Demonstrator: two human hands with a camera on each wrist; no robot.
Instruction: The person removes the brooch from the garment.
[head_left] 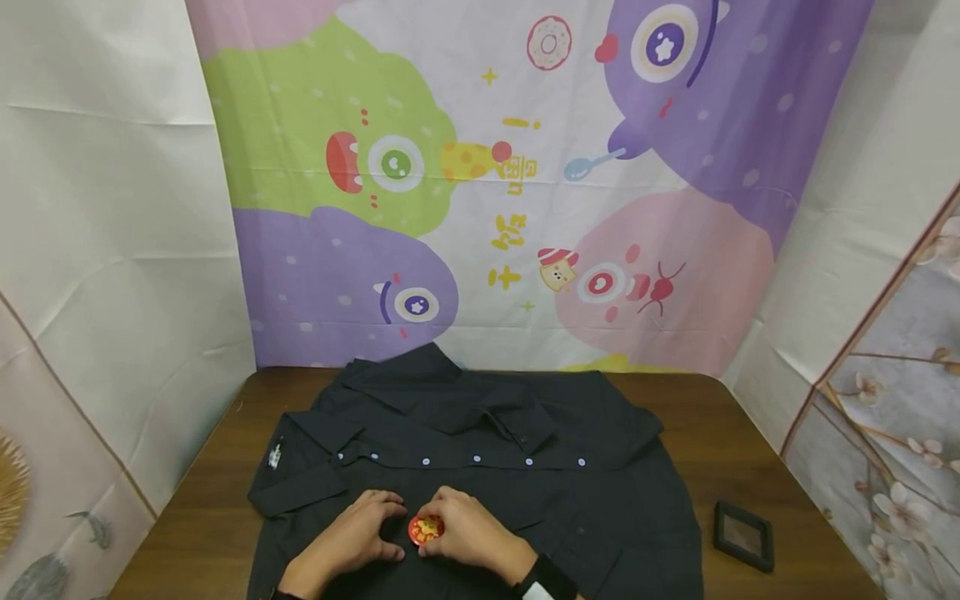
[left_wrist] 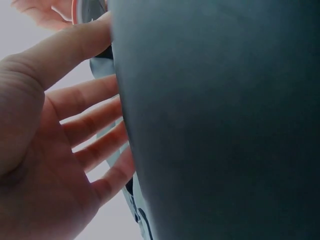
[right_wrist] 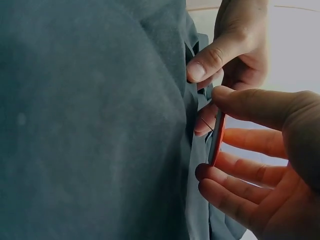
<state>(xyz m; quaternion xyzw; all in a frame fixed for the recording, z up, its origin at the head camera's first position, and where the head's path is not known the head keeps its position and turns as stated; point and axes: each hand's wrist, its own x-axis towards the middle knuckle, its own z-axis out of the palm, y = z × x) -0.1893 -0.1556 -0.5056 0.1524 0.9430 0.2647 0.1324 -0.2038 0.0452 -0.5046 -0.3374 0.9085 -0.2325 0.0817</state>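
A black button-up shirt point(head_left: 495, 417) lies spread on the table, a row of pale buttons across it. My right hand point(head_left: 468, 527) holds a round red pin badge point(head_left: 426, 530) with a yellow-and-red picture, by its edge between thumb and fingers. In the right wrist view the badge point(right_wrist: 217, 137) is edge-on, its thin pin point(right_wrist: 206, 124) sticking out toward the cloth. Just left of it, my left hand point(head_left: 362, 527) rests fingertips on the shirt, thumb and fingers apart and nothing gripped. The left wrist view shows the left hand's fingers point(left_wrist: 95, 122) fairly straight against the dark fabric.
A small black frame point(head_left: 742, 536) lies on the brown wooden table point(head_left: 738, 433) right of the shirt. A cartoon-printed cloth point(head_left: 510, 183) hangs behind the table's far edge. The shirt's short sleeve point(head_left: 296, 467) with a small white mark lies at left.
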